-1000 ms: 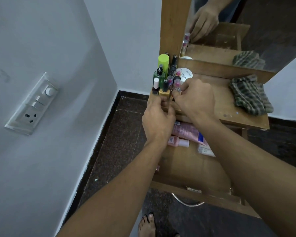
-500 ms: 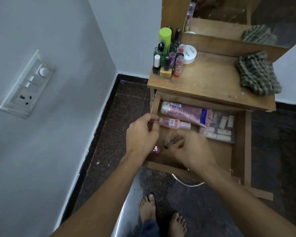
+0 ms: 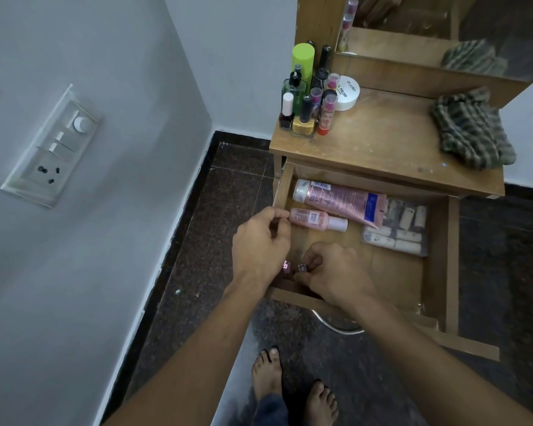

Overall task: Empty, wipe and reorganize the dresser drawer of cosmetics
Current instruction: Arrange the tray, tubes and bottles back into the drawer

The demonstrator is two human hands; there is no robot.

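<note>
Brown-black speckled stone floor (image 3: 228, 192) fills the bottom of my feed, with two bare feet (image 3: 266, 376) standing on it. Both forearms reach up from there into the open wooden drawer (image 3: 452, 256), whose curved metal handle (image 3: 336, 329) hangs below its front edge.

The right hand (image 3: 333, 272) sits low at the drawer's front left corner, fingers curled and pinching a small dark item with a square grey end (image 3: 302, 268). Just beside that lies a tiny pink-capped thing (image 3: 286, 267), half hidden by the left wrist. The left hand (image 3: 260, 244) is a little farther in, over the drawer's left wall. Its fingers are curled, with the fingertips at the base of a small pink bottle with a white cap (image 3: 317, 219). I cannot tell whether it actually grips anything.

Behind that bottle a large pink squeeze tube with a silver cap (image 3: 339, 199) lies across the back of the drawer. To its right is a clear packet of small whitish rolls (image 3: 397, 233).

Above, on the wooden dresser top (image 3: 382, 142), a tight cluster of nail-polish bottles and lip tubes (image 3: 305, 112) stands at the left corner. A lime-green cylinder (image 3: 303, 61) stands at the back of the cluster and a flat round white jar (image 3: 346, 93) just beside it. A crumpled green striped cloth (image 3: 471, 130) lies well apart on the right, and the mirror (image 3: 428, 23) rises behind.

A white switch and socket plate (image 3: 51, 146) is on the left wall.
</note>
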